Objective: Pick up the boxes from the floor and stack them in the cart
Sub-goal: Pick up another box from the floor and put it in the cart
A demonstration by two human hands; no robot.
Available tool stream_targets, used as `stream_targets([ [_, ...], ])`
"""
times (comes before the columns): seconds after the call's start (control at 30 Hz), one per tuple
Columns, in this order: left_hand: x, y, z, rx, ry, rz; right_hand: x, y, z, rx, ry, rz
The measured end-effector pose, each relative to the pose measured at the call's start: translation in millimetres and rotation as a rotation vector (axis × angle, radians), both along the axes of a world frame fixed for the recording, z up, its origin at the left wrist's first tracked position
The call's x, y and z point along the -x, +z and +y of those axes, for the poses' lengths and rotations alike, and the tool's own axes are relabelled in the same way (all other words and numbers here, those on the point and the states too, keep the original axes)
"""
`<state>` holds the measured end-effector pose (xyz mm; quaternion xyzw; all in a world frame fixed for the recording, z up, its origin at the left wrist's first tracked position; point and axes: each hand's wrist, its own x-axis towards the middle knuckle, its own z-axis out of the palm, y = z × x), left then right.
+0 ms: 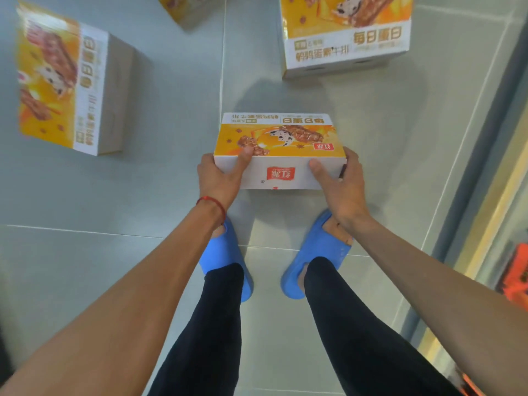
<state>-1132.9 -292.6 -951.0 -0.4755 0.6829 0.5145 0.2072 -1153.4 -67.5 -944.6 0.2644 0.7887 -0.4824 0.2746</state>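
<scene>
Two bare forearms reach down from the bottom corners, the left wrist wearing a red string bracelet (213, 202). Below them stand legs in black leggings (217, 324) and feet in blue slippers (225, 258) on a grey tiled floor (143, 195).

Just ahead of the toes, both hands hold one box (281, 147) by its short ends. It is a flat cardboard carton with an orange-yellow top showing brown snack bars, a spotted egg and a small red logo. The near side is white with the same red logo, and the far edge carries a white band of print. Whether it rests on the floor or is lifted just off it cannot be told.

The left hand (218, 174) grips the left end with its thumb laid over the top edge. The right hand (341, 178) grips the right end with its thumb pressed on the near white side. The remaining fingers (353, 155) curl round the ends, mostly hidden.

Three more matching boxes lie on the floor: one at the left (65, 81), one at the upper right (345, 32), and one cut off at the top edge (183, 7).
</scene>
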Motion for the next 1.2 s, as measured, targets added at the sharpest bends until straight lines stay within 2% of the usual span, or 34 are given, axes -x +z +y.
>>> stream_targets([
  [0.07, 15.6, -5.9, 2.6, 0.019, 0.054, 0.053, 14.3, -9.0, -5.1, -0.010, 0.005, 0.014],
  [0.2, 38.6, -16.7, 3.1, 0.137, -0.075, 0.173, 43.2, -26.1, -12.3, 0.022, 0.017, 0.078],
  [0.4, 28.7, 16.3, -14.7, 0.036, -0.067, 0.148, 44.1, 10.2, -26.5, -0.007, -0.008, 0.062],
  [0.7, -39.0, 191.5, -56.4, -0.102, 0.153, 0.138, -5.3, 195.1, -71.7, 0.081, 0.052, 0.001],
  [1.0, -132.6, 400.0, -89.3, -0.057, 0.400, 0.137, -53.9, 409.3, -123.2, 0.086, 0.281, 0.123],
  [1.2, -194.0, 495.0, -61.5, -0.002, 0.695, 0.229, -78.3, 498.9, -134.6, 0.155, 0.466, 0.189],
])
